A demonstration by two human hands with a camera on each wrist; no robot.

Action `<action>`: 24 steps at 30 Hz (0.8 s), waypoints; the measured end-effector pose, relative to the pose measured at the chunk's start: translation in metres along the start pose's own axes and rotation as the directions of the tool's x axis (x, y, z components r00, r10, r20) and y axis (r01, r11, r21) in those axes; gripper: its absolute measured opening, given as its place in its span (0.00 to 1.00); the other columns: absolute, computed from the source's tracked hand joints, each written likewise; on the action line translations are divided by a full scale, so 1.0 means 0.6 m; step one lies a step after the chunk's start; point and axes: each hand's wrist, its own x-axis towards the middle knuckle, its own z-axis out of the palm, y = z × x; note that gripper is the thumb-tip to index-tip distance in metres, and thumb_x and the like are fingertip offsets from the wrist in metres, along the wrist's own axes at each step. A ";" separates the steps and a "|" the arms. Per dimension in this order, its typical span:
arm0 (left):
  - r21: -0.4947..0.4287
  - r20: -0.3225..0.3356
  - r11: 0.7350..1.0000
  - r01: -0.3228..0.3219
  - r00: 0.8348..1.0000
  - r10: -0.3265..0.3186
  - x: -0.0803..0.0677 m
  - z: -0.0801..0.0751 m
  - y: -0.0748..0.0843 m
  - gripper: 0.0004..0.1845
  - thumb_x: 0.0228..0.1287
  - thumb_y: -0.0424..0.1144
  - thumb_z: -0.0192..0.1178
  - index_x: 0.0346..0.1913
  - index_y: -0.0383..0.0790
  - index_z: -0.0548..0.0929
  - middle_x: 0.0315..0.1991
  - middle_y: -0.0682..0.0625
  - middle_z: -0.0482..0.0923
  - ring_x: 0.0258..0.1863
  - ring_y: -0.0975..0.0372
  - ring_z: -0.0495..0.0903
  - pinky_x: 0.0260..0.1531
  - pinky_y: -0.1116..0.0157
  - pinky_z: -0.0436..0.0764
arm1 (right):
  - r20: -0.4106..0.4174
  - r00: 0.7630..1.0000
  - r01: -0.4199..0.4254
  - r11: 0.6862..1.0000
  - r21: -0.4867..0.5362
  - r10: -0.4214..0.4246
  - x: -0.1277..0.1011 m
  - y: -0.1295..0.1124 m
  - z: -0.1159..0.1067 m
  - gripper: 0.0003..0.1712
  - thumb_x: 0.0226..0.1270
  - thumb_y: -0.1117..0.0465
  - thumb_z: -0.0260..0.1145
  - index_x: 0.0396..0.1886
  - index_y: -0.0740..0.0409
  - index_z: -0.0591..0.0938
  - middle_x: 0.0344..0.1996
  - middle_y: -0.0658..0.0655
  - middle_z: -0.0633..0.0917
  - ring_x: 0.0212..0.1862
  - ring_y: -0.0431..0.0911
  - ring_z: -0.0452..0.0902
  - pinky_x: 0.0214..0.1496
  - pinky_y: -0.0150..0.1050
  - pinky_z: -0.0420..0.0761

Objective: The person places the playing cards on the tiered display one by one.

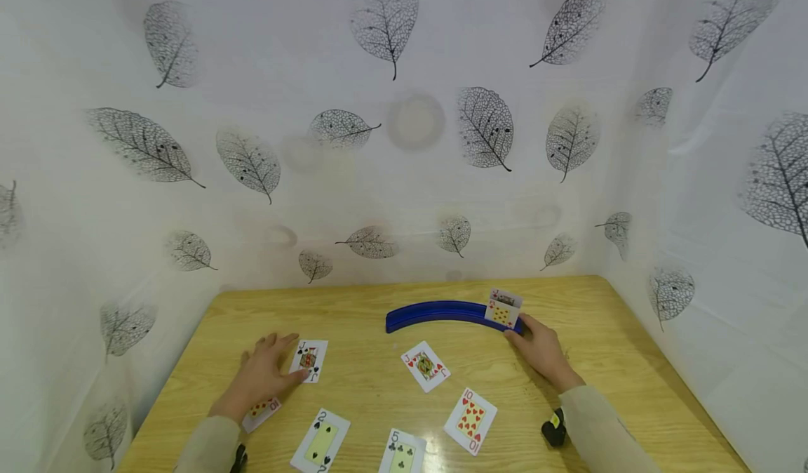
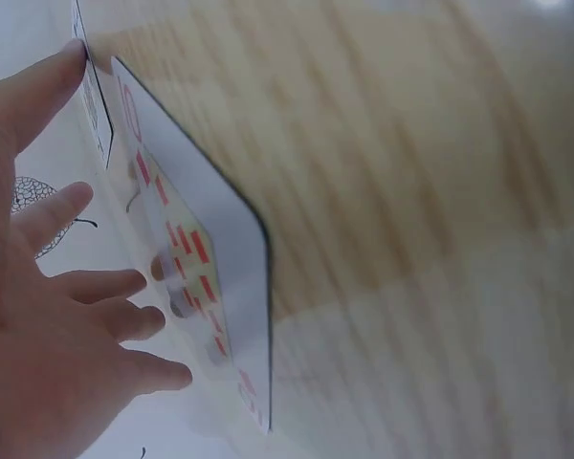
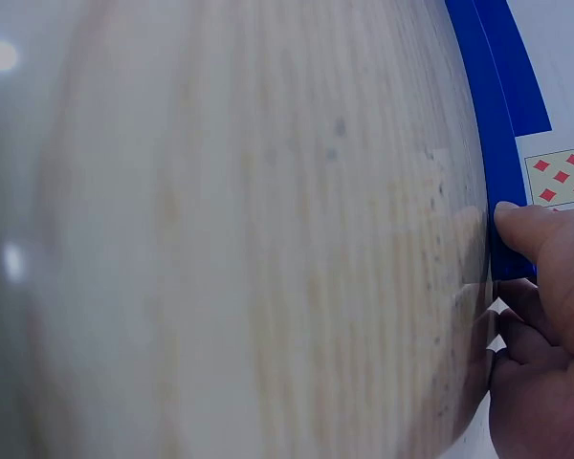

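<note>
My left hand (image 1: pixel 261 376) lies flat on the wooden table (image 1: pixel 353 311) with straight, spread fingers. Its fingertips touch a jack of spades (image 1: pixel 309 359), and its palm covers part of a red ten card (image 1: pixel 261 411). The left wrist view shows that hand (image 2: pixel 53 325) over the red ten (image 2: pixel 201 277), with the second card (image 2: pixel 94 96) by the forefinger. My right hand (image 1: pixel 538 347) is at the right end of a blue curved card holder (image 1: pixel 435 313). Its thumb (image 3: pixel 531 225) presses the holder's rim (image 3: pixel 497 124) and its fingers curl below. Two cards (image 1: pixel 503 307) stand in that end, the front one showing diamonds (image 3: pixel 560 177).
Face up on the table lie a jack of hearts (image 1: pixel 426 366), a ten of hearts (image 1: pixel 470 420), a two of spades (image 1: pixel 320 442) and a five of clubs (image 1: pixel 402 453). White leaf-print sheets (image 1: pixel 404 143) close in the table at the back and both sides.
</note>
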 end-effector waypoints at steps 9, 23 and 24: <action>0.005 0.078 1.000 0.031 0.996 -0.031 0.002 -0.007 0.007 0.49 0.65 0.65 0.68 0.80 0.38 0.66 0.76 0.14 0.50 0.73 0.16 0.47 0.64 0.16 0.47 | 0.002 1.000 0.007 1.000 0.003 -0.007 0.000 0.002 0.001 0.36 0.79 0.53 0.66 0.75 0.73 0.70 0.64 0.77 0.80 0.68 0.71 0.76 0.69 0.67 0.76; -0.004 0.083 1.000 0.024 0.996 -0.023 0.001 -0.005 0.003 0.47 0.67 0.63 0.67 0.79 0.38 0.67 0.76 0.15 0.49 0.73 0.16 0.47 0.64 0.15 0.48 | -0.016 1.000 0.016 1.000 -0.005 -0.016 -0.002 -0.003 0.001 0.36 0.78 0.52 0.67 0.73 0.74 0.72 0.63 0.77 0.81 0.66 0.72 0.77 0.68 0.67 0.77; -0.004 0.084 1.000 0.022 0.996 -0.022 0.001 -0.004 0.003 0.47 0.67 0.63 0.67 0.79 0.38 0.67 0.76 0.14 0.49 0.73 0.15 0.47 0.64 0.15 0.48 | -0.015 1.000 0.019 1.000 -0.007 -0.019 -0.002 -0.003 0.001 0.36 0.78 0.52 0.67 0.73 0.74 0.71 0.63 0.77 0.81 0.66 0.72 0.77 0.68 0.67 0.76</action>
